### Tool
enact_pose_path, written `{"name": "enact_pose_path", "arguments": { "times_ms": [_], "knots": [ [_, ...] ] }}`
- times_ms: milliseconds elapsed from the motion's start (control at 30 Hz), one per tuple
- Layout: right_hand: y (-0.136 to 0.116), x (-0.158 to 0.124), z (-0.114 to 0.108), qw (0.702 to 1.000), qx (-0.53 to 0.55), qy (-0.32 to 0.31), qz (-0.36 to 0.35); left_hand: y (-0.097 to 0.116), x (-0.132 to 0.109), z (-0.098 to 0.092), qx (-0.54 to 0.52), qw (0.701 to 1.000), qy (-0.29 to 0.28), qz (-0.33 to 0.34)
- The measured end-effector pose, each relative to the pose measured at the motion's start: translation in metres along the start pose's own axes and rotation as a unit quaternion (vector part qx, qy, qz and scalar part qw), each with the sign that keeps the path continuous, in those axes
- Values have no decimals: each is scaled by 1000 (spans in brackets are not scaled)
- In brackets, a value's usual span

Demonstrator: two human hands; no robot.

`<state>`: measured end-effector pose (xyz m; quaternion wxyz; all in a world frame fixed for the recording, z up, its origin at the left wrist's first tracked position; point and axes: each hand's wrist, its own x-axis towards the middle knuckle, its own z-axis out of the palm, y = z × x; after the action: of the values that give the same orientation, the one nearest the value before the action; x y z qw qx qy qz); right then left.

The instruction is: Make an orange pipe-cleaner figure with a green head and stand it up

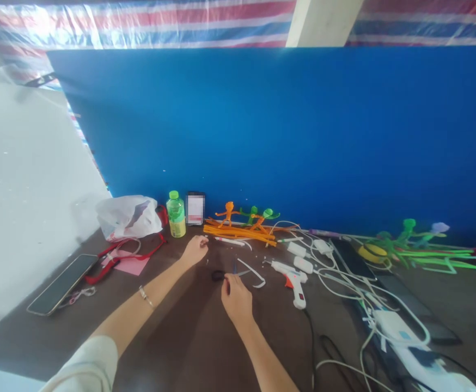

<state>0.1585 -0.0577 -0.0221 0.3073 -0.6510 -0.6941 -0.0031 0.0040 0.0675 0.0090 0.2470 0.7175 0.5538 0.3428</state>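
Observation:
My left hand [195, 250] hovers over the dark tabletop, fingers curled together; whatever they may hold is too small to make out. Just right of it lies a white stick with a pink end [230, 241]. My right hand [237, 298] is closed with its fingertips at a pair of scissors [218, 276], whose dark handles point left and whose blades stand apart. Beside the blades rests a bent white pipe cleaner [258, 275]. Behind both hands lies a bundle of orange pipe cleaners [242, 234], with an orange pipe-cleaner figure [229, 212] and a green-headed one [268, 214] standing there.
A white glue gun [291, 277] lies right of my right hand. Tangled white cables and chargers [303, 265] spread beyond it. At the back stand a green-capped bottle [176, 215] and a plastic bag [129, 218]. A phone [62, 286] and red strap [127, 262] lie left.

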Motion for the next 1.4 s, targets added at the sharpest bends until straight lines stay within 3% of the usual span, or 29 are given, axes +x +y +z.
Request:
{"name": "enact_pose_path", "arguments": {
  "times_ms": [133,300,433,500,633,733,933,1200,1400],
  "knots": [
    [-1,2,-6,999,31,14,-25,14,51,8,37,998,-39,30],
    [12,14,-21,991,127,28,-44,20,89,24,63,996,-60,20],
    [38,45,-34,990,123,70,17,25,107,42,60,997,-51,-6],
    [50,67,-35,993,87,64,43,28,113,51,52,997,-42,-24],
    [66,109,-24,999,46,-3,26,30,124,64,23,998,-32,-57],
    [69,133,-9,999,31,-28,24,29,131,67,-15,998,-44,-45],
    [69,172,14,995,5,-97,6,26,142,52,-72,995,-62,-7],
    [71,205,26,962,-45,-268,-43,16,153,39,-110,989,-101,14],
    [59,214,21,939,-99,-316,-89,10,156,46,-108,981,-159,26]
  ]
}}
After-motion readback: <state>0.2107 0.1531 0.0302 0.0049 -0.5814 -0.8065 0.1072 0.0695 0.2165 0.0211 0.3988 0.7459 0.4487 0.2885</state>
